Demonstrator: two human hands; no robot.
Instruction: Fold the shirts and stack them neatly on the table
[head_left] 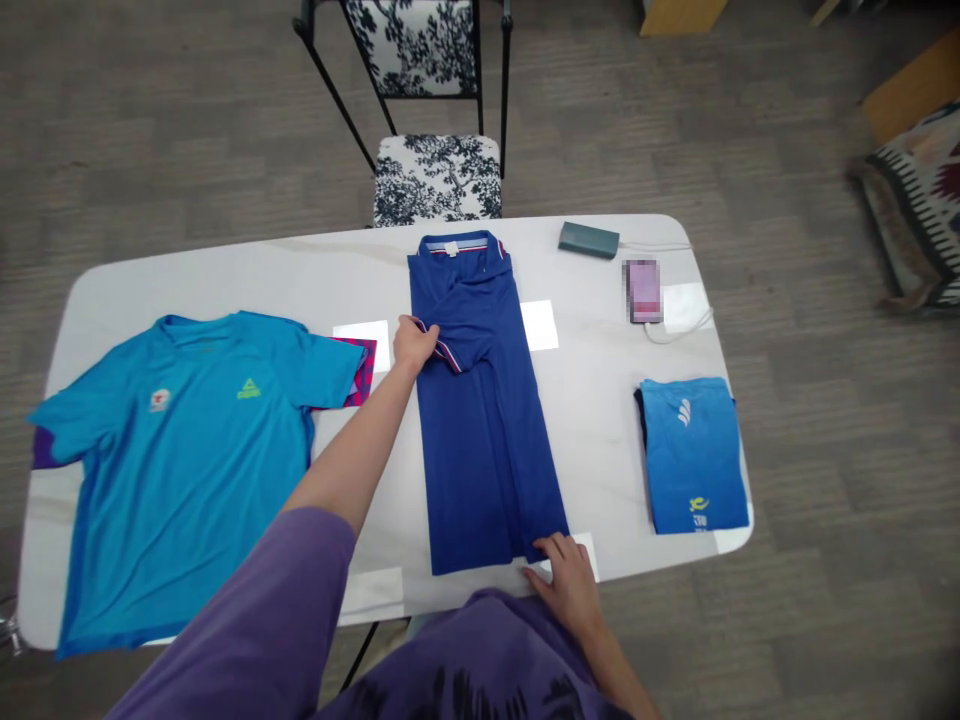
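Observation:
A dark blue polo shirt (480, 450) lies folded lengthwise on the white table, its collar at the far edge and its hem towards me. My left hand (414, 345) is closed on the striped cuff of the sleeve, which is laid across the shirt's upper part. Down at the right corner of the hem rests my right hand (570, 585), fingertips on the fabric and the thumb apart from them. To the left, a turquoise T-shirt (202, 460) is spread flat, with red-purple cloth (365, 372) showing under its right-hand sleeve.
A folded blue shirt (694, 460) lies at the table's right end. Beyond it are a phone (643, 290) with a white cable and a dark green case (589, 240). A patterned chair (437, 180) stands at the far side of the white table (600, 440).

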